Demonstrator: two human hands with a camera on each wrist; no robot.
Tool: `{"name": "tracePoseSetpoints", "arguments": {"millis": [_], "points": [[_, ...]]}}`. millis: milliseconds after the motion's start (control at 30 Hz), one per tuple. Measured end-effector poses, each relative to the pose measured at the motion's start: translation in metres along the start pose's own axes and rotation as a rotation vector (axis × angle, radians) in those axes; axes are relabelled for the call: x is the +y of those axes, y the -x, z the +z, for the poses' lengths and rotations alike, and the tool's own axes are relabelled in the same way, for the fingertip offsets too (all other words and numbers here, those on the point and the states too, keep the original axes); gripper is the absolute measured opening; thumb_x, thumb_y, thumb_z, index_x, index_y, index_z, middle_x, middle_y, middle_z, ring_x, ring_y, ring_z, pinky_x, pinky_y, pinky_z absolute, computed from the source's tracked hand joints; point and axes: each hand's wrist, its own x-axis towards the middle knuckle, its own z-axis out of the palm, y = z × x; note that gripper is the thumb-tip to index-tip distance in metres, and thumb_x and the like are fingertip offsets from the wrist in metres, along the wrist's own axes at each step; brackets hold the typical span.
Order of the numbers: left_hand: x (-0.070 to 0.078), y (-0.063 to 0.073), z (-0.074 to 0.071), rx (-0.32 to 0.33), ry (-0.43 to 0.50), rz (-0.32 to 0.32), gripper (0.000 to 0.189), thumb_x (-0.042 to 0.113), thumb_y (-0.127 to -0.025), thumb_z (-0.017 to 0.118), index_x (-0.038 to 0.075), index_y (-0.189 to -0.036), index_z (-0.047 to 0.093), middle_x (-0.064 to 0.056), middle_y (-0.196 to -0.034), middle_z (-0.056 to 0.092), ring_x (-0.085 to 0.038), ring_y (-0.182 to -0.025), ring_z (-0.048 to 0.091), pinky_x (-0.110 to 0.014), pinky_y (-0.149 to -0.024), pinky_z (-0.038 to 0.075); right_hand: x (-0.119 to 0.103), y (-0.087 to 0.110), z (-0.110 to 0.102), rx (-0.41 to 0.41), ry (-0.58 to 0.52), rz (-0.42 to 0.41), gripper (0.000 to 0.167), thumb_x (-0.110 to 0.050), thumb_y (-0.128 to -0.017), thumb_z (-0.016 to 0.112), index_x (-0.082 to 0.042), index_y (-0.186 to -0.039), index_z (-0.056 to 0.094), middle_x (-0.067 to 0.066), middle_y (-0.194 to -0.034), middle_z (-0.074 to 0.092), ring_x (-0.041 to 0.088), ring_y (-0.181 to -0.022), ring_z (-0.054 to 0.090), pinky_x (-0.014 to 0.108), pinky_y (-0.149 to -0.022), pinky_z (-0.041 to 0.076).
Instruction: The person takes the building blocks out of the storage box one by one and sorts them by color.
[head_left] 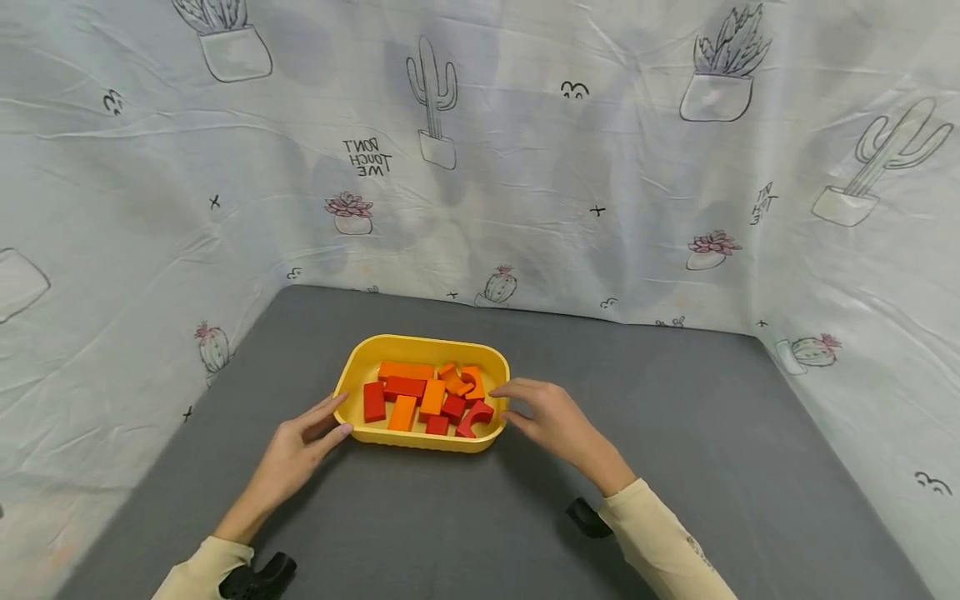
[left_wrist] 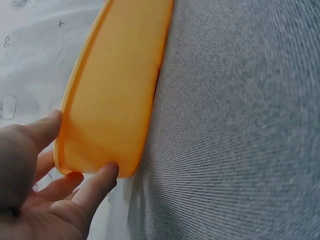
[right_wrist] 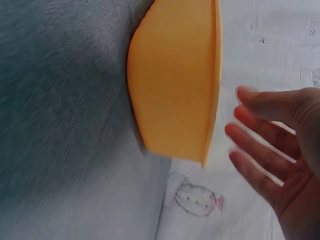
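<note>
Head view shows left grip (head_left: 294, 454) spread, touching yellow tray (head_left: 420, 441), right grip (head_left: 551, 417) released nearby.

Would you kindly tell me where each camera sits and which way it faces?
On head: facing forward and down at the yellow, rounded rectangular tray of red and orange blocks; left hand, right hand, cream sleeves show.
On left wrist: facing the tray's outer wall; left hand touching it.
On right wrist: facing the tray's outside; right hand beside it.
Both wrist views share the tray and grey tabletop.
</note>
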Motion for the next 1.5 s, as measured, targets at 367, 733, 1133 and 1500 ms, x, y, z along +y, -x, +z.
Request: {"name": "tracePoseSetpoints", "arguments": {"millis": [367, 733, 1133, 1500], "points": [[0.000, -0.001, 0.000, -0.005, 0.043, -0.026, 0.057, 0.022, -0.095, 0.067, 0.005, -0.145, 0.047, -0.023, -0.153, 0.033, -0.038, -0.128, 0.050, -0.020, -0.090, 0.052, -0.005, -0.037, 0.013, -0.284, 0.051, 0.115, 0.022, -0.007, -0.086, 0.075, -0.009, -0.108, 0.075, 0.004, -0.105, 0.073, 0.023, -0.093, 0.066, 0.038, -0.081, 0.056], [0.001, -0.001, 0.000, 0.005, 0.007, -0.059, 0.058, 0.028, -0.093, 0.068, 0.008, -0.144, 0.049, -0.022, -0.153, 0.035, -0.037, -0.126, 0.053, -0.044, -0.095, 0.049, -0.013, -0.055, 0.030, -0.452, 0.278, 0.137, 0.020, -0.011, -0.085, 0.076, -0.017, -0.105, 0.077, -0.003, -0.102, 0.072, 0.015, -0.089, 0.063, 0.033, -0.081, 0.056], [0.002, -0.001, 0.000, 0.006, -0.001, -0.063, 0.058, 0.028, -0.094, 0.068, 0.008, -0.145, 0.049, -0.020, -0.153, 0.036, -0.037, -0.127, 0.052, -0.049, -0.098, 0.046, -0.016, -0.057, 0.037, -0.418, 0.340, 0.137, 0.017, 0.001, -0.086, 0.067, -0.015, -0.086, 0.074, -0.003, -0.078, 0.062, 0.014, -0.067, 0.050, 0.026, -0.062, 0.050], [0.003, 0.000, 0.000, 0.006, -0.003, -0.083, 0.060, 0.030, -0.094, 0.067, 0.011, -0.146, 0.047, -0.018, -0.151, 0.039, -0.037, -0.130, 0.049, -0.047, -0.099, 0.045, -0.020, -0.044, 0.013, -0.152, 0.320, 0.042, 0.023, 0.001, -0.082, 0.069, -0.012, -0.100, 0.075, 0.000, -0.101, 0.067, 0.016, -0.085, 0.061, 0.028, -0.066, 0.055]]}}
